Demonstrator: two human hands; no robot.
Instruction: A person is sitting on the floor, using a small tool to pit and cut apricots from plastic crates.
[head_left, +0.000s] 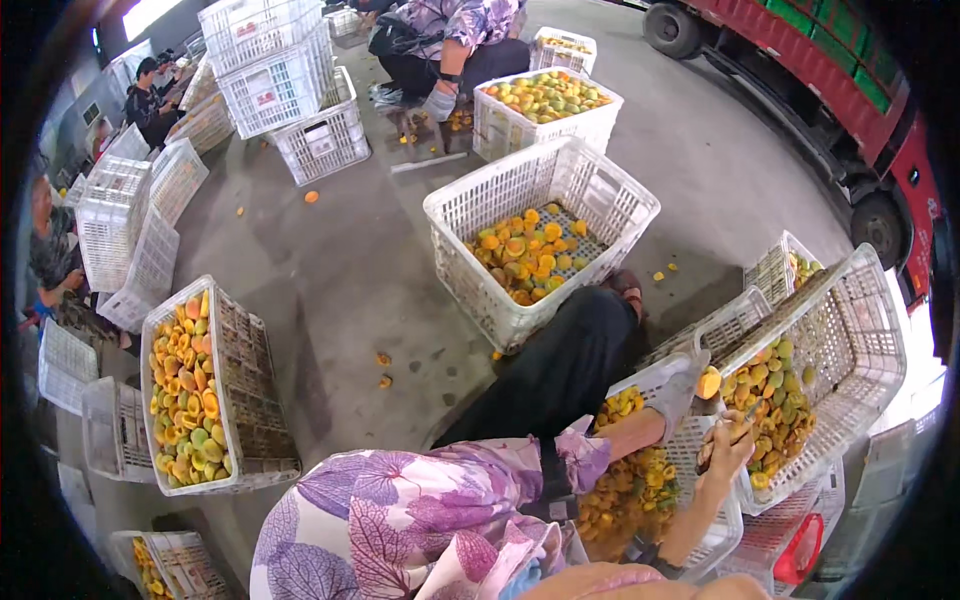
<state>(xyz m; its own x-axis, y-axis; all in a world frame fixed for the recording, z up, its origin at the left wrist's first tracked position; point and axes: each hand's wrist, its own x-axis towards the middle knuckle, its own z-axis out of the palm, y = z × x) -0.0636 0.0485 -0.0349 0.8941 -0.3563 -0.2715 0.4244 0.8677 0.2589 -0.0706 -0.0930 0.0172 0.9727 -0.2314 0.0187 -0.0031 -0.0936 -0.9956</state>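
Note:
My left hand (679, 394), in a pale glove, holds a halved orange fruit (708, 383) at its fingertips, above the rims of the crates at the lower right. Just below it, my right hand (726, 444), bare, is closed around a small knife (752, 410) whose blade points up and right. Whole green-yellow fruits (776, 390) lie in a tilted white plastic crate (862, 330) beside my right hand. Under my forearms, a lower white crate (720, 529) holds many cut orange pieces (626, 499).
A white crate (457, 262) with fruit halves stands ahead of my leg. Another full crate (255, 390) is at the left. Stacked crates (262, 67) rise at the upper left. A crouching person (457, 45) works beyond a full crate (517, 139). A red truck (832, 82) stands at the upper right.

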